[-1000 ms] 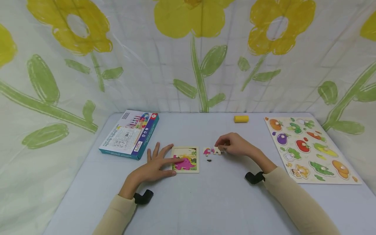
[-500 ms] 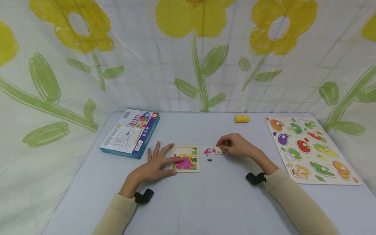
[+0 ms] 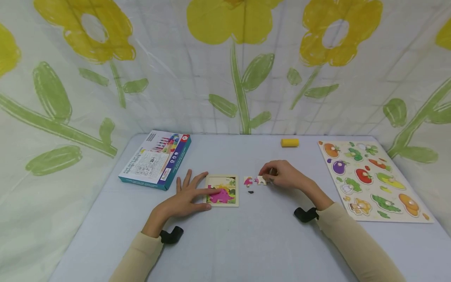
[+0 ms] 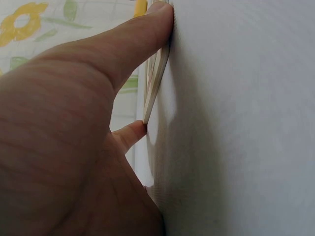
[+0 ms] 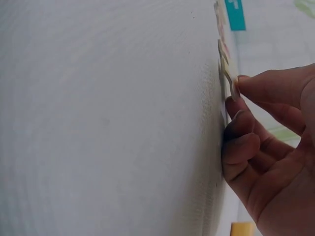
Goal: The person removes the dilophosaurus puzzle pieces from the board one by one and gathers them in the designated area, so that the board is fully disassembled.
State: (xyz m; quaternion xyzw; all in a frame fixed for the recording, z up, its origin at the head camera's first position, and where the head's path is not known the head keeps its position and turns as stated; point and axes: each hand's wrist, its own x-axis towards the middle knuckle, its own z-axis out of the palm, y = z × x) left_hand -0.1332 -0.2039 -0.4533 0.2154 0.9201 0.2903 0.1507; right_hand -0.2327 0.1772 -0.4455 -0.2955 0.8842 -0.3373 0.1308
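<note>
In the head view my left hand (image 3: 183,201) lies with spread fingers at the left side of a small framed jigsaw puzzle (image 3: 237,195) with a pink dinosaur. Its index finger reaches straight onto the picture, and the thumb touches the lower left edge. My right hand (image 3: 284,175) pinches a pale puzzle piece (image 3: 260,180) by its right end, between thumb and fingertip; the right wrist view shows this puzzle piece (image 5: 227,73) tilted just off the table. A second puzzle piece (image 3: 248,181), partly pink, lies between it and the frame. Below sits a small dark piece (image 3: 251,192).
At the back left lies a blue and white box (image 3: 155,160). A yellow cylinder (image 3: 289,143) rests near the table's far edge. On the right is a vegetable puzzle board (image 3: 375,180). A flower-printed curtain (image 3: 197,82) hangs behind the table.
Both hands keep almost the same places. The pinched puzzle piece and the framed puzzle show no clear movement; the view shifts very slightly.
</note>
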